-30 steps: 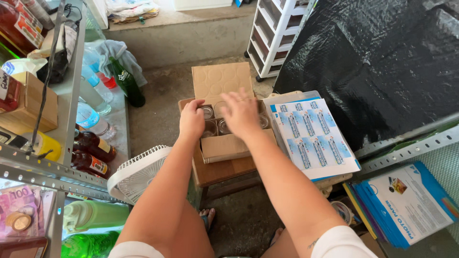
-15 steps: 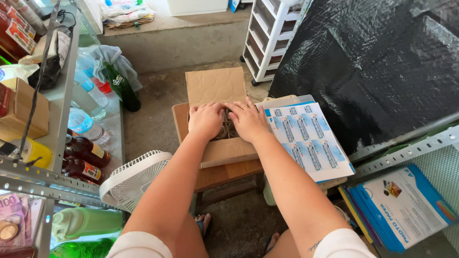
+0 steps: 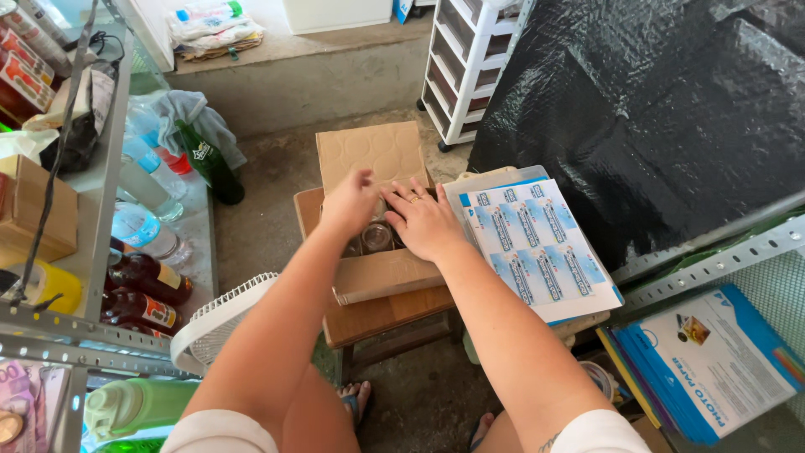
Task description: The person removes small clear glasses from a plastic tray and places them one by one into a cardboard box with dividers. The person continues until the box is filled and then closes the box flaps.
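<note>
Hands spread over open cardboard box [image 3: 381, 273], left hand [image 3: 350, 204], right hand [image 3: 422, 222], wooden stool [image 3: 377, 319], concrete floor [image 3: 268, 180]

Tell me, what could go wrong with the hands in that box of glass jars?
The cardboard box sits on a small wooden stool with its near flap hanging past the edge, so a push might tip it. The jars look like glass and stand close together; the left hand and right hand could knock them against each other. The stack of printed sheets beside the box also overhangs and might slide off.
</note>
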